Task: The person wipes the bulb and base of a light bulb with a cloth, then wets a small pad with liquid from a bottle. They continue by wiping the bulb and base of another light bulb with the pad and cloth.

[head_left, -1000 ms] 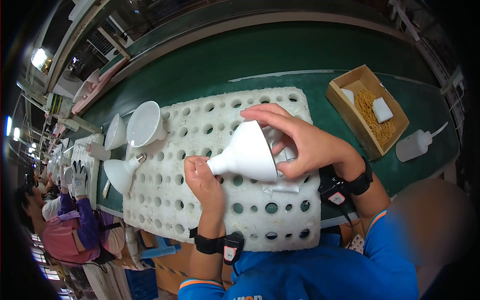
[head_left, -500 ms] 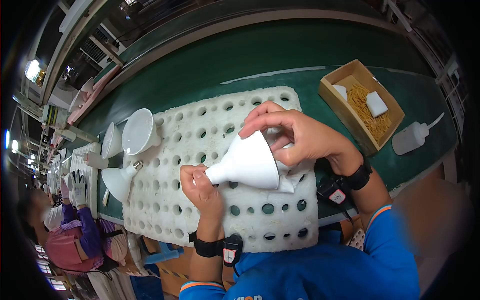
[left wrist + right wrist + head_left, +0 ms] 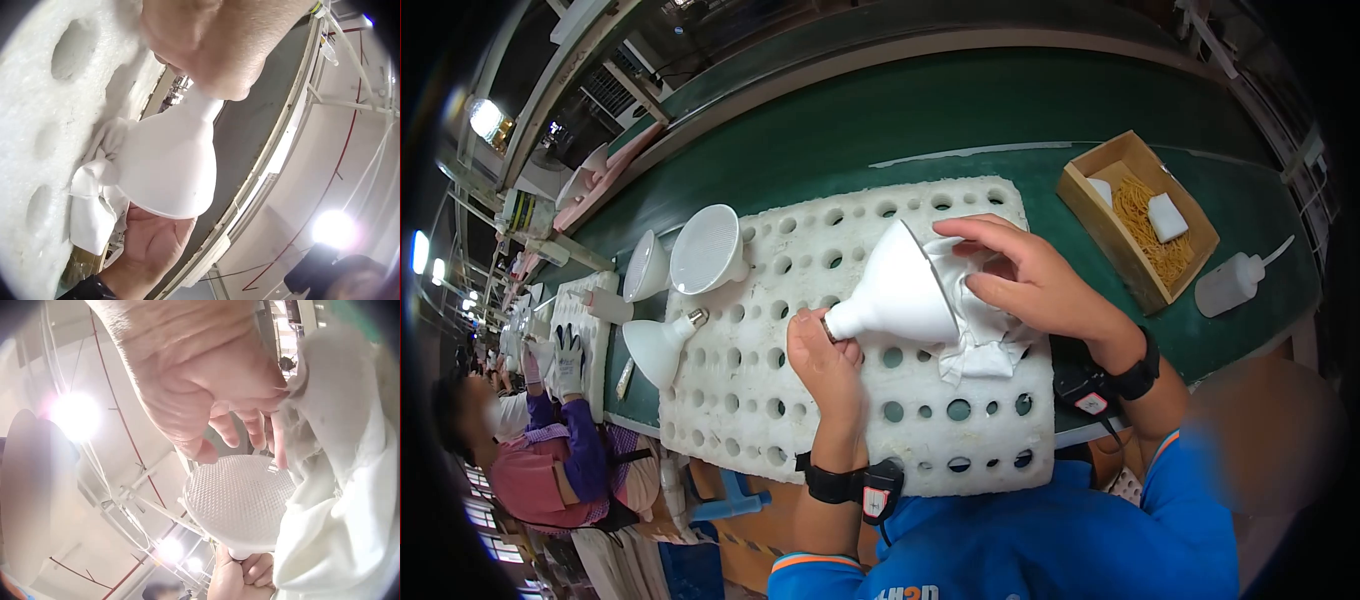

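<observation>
A white cone-shaped lamp bulb point(image 3: 892, 290) lies tilted in the air over the foam board, its wide end towards the right. My left hand point(image 3: 825, 365) grips it by the narrow metal base end. The ribbed lens point(image 3: 240, 497) shows in the right wrist view, facing my right hand point(image 3: 1040, 280). That hand stands just off the lens, thumb and forefinger apart. A crumpled white cloth point(image 3: 980, 345) hangs from its little-finger side, beside the lamp's rim; the fingers holding it are partly hidden.
Beneath is a holed white foam board point(image 3: 730, 400) on a green bench point(image 3: 800, 120). More lamp bulbs point(image 3: 658, 348) stand at its left. At right are a wooden box point(image 3: 1090, 215) of yellowish strands and a squeeze bottle point(image 3: 1230, 285). Another person point(image 3: 530, 450) works further left.
My right hand has come off the lamp's rim and moved right, with the cloth now spread out below it. My left hand keeps its hold, and more of the metal base shows.
</observation>
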The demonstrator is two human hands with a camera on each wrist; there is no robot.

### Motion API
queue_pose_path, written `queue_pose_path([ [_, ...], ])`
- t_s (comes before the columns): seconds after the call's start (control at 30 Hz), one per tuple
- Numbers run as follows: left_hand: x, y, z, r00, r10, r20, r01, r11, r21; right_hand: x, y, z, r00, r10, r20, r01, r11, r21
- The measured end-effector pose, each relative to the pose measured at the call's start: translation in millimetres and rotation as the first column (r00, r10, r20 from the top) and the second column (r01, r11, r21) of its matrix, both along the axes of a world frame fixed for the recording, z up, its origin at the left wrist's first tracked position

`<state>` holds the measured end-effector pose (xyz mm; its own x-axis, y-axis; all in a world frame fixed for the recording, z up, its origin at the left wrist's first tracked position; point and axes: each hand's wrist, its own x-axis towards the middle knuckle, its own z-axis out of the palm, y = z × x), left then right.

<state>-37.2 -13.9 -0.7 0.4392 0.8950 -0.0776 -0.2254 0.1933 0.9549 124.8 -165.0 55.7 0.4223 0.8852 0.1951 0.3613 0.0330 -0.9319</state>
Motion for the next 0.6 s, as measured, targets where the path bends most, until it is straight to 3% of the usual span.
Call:
queue_pose_path([
  [0.1, 0.3, 0.5, -1.4, 0.998, -0.035, 0.058, 0.03, 0.996, 0.079, -1.8, -9.0, -7.6, 0.986, -0.063, 0.154, 0.063, 0.998, 0.004],
  [0.2, 0.0, -0.6, -5.3, 0.991, -0.07, 0.115, 0.051, 0.986, 0.158, -6.8, -16.9, -12.7, 0.748, -0.078, 0.659, 0.22, 0.966, -0.134],
  [0.27, -1.3, -2.0, -7.5, 0.987, -0.089, 0.136, 0.059, 0.975, 0.213, -9.6, -23.2, -29.9, 0.694, -0.042, 0.719, 0.236, 0.956, -0.172],
  [0.33, -1.7, -4.2, -8.6, 0.983, -0.107, 0.149, 0.061, 0.957, 0.284, -5.7, -26.9, -31.4, 0.727, -0.024, 0.686, 0.236, 0.947, -0.217],
  [0.4, -2.8, -6.9, -9.2, 0.981, -0.121, 0.151, 0.064, 0.939, 0.339, 6.6, -25.8, -22.4, 0.837, -0.029, 0.547, 0.207, 0.941, -0.267],
  [0.43, -3.2, -7.6, -9.4, 0.98, -0.131, 0.151, 0.068, 0.928, 0.366, 9.4, -25.2, -22.1, 0.808, -0.148, 0.57, 0.326, 0.918, -0.224],
  [0.53, -4.2, -10.0, -8.5, 0.977, -0.148, 0.154, 0.076, 0.914, 0.399, 11.2, -32.1, -6.3, 0.811, -0.154, 0.564, 0.349, 0.902, -0.256],
  [0.57, -4.6, -10.2, -8.7, 0.975, -0.155, 0.161, 0.079, 0.913, 0.401, 9.2, -35.0, -2.1, 0.767, -0.134, 0.628, 0.33, 0.921, -0.206],
  [0.6, -4.7, -10.1, -8.8, 0.972, -0.163, 0.166, 0.084, 0.911, 0.404, 8.1, -33.8, 0.3, 0.798, -0.196, 0.57, 0.306, 0.946, -0.103],
])
